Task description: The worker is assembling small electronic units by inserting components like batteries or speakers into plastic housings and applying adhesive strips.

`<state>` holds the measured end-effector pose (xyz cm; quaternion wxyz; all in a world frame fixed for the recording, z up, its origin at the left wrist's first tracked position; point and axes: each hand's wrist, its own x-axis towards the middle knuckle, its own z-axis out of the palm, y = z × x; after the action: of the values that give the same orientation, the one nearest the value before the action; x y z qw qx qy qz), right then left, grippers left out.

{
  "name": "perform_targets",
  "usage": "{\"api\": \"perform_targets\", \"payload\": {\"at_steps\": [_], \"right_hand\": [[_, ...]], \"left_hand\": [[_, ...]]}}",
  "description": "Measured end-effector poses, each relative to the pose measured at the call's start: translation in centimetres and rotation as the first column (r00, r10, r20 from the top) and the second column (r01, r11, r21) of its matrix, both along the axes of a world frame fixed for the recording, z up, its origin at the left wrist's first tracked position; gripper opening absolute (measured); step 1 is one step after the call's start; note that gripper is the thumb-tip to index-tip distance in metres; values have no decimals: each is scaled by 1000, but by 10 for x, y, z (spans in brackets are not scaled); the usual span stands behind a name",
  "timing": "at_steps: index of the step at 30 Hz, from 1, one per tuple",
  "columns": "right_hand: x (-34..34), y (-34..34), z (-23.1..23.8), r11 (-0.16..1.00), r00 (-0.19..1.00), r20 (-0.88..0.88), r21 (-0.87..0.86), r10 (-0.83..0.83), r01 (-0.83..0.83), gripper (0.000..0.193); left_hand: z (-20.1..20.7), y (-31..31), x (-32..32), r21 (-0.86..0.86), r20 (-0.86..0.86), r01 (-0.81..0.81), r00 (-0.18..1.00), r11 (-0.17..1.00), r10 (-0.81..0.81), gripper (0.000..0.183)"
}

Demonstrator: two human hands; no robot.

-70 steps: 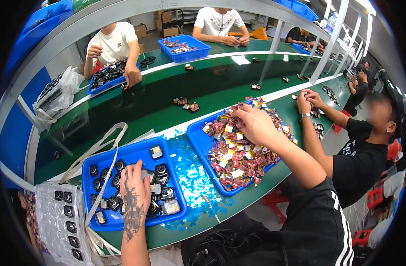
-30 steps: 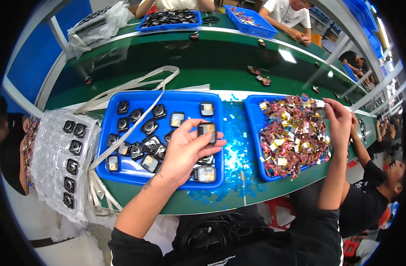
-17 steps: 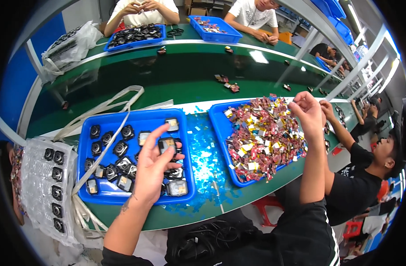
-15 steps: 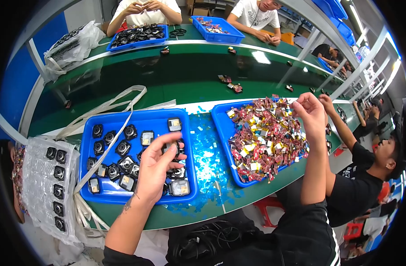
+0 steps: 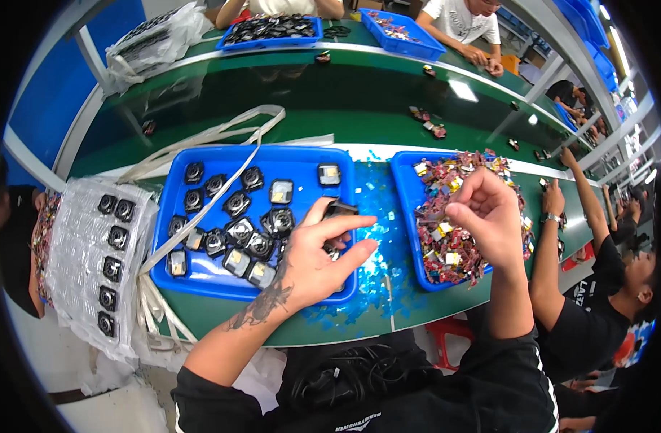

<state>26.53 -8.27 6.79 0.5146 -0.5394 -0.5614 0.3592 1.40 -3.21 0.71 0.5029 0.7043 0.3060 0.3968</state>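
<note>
My left hand (image 5: pixel 317 254) is over the right side of a blue tray (image 5: pixel 200 283), thumb and forefinger apart. A dark square-bodied module (image 5: pixel 340 208) shows beside its upper fingers; I cannot tell whether it is held or lies in the tray. Black camera-like modules (image 5: pixel 239 230) with round lenses, some showing pale backs, are spread in that tray. My right hand (image 5: pixel 487 216) is raised over a second blue tray (image 5: pixel 405 209), thumb and fingertips pinched. What they hold, if anything, is too small to make out. Small red, white and yellow circuit pieces (image 5: pixel 446 261) are heaped below it.
Blue film scraps (image 5: pixel 377 209) litter the green bench between the trays. White straps (image 5: pixel 247 162) cross the left tray. A clear plastic blister sheet (image 5: pixel 81 252) with black modules hangs at left. Co-workers sit opposite and to my right, where a co-worker's hand (image 5: pixel 553 198) is close.
The view has shifted, so the bench sits farther right and higher. My left hand has moved to the tray's right rim. My right hand has come lower, over the circuit-piece heap.
</note>
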Motion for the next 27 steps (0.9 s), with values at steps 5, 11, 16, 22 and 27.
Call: {"api": "perform_targets", "payload": {"at_steps": [5,11,16,22,27], "right_hand": [[-36,-1,-11,967,973,-117,-136,198,-214,16],[-62,3,-18,974,978,-52,-99,200,-205,15],[-65,4,-24,974,979,-75,-105,191,-199,14],[-69,5,-25,991,988,77,-31,134,-132,12],[-73,10,-25,960,878,478,251,-9,-127,12]], "left_hand": [[3,-2,1,50,4,78,997,996,-78,29],[3,-2,0,34,76,49,996,998,-51,17],[-7,-1,1,13,65,-3,998,1000,2,16],[-12,0,2,78,50,-46,998,996,42,16],[-10,-1,2,23,52,-36,998,999,34,13]]}}
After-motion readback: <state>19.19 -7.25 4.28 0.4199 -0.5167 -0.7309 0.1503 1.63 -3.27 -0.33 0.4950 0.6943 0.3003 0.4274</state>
